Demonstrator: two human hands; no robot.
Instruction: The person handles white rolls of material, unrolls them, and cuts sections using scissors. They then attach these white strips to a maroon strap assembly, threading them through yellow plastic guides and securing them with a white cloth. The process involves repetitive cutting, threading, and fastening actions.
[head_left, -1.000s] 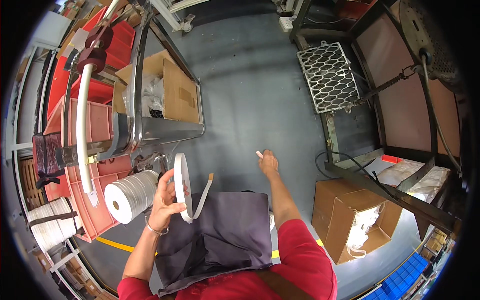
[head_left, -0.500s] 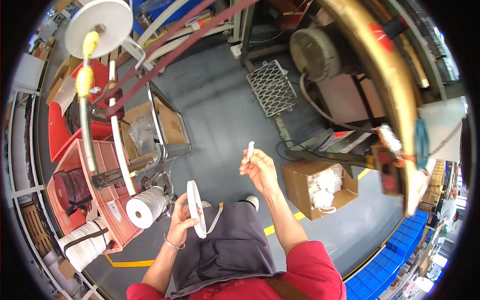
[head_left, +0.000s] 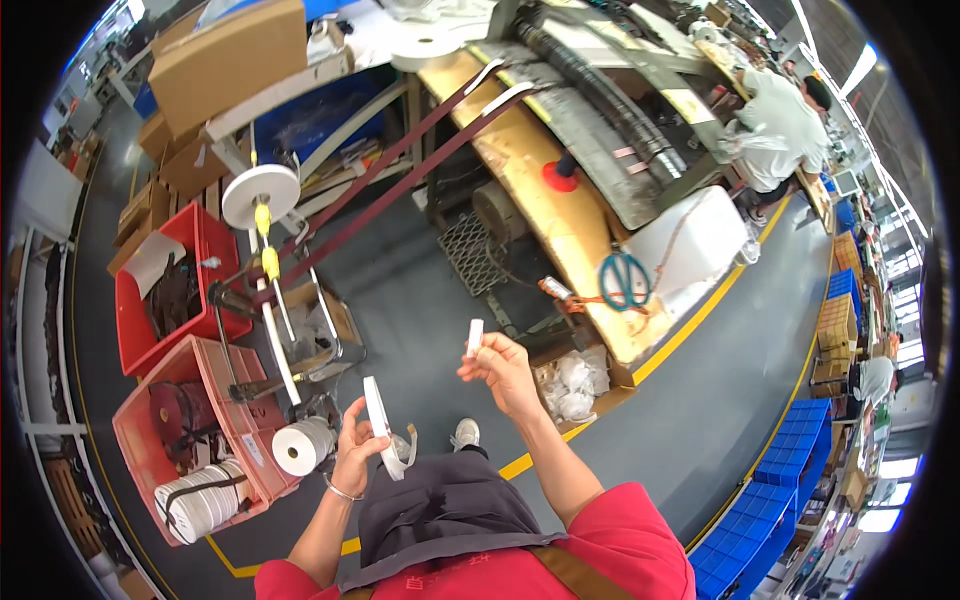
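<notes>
A narrow white roll of tape [head_left: 374,405] stands on edge in my left hand [head_left: 350,455], thumb on one face and fingers behind. Its loose tail [head_left: 408,450] hangs beside it over my dark apron. In front of my chest, my right hand [head_left: 505,375] pinches a small flat white piece [head_left: 475,337] between thumb and fingertips. The two hands are apart. Whether the piece is tape cut from the roll, I cannot tell.
Left of me are a white spool [head_left: 300,447], a pink crate [head_left: 250,425] and a red bin [head_left: 200,310]. Maroon straps [head_left: 400,185] run from a stand to a machine table [head_left: 545,180]. Teal scissors [head_left: 625,280] hang at its edge, above white scraps [head_left: 575,385]. A co-worker [head_left: 780,130] bends at far right.
My view has swung up and to the right, bringing the machine table, scissors and co-worker into sight. Both hands keep their hold on the roll and the small white piece.
</notes>
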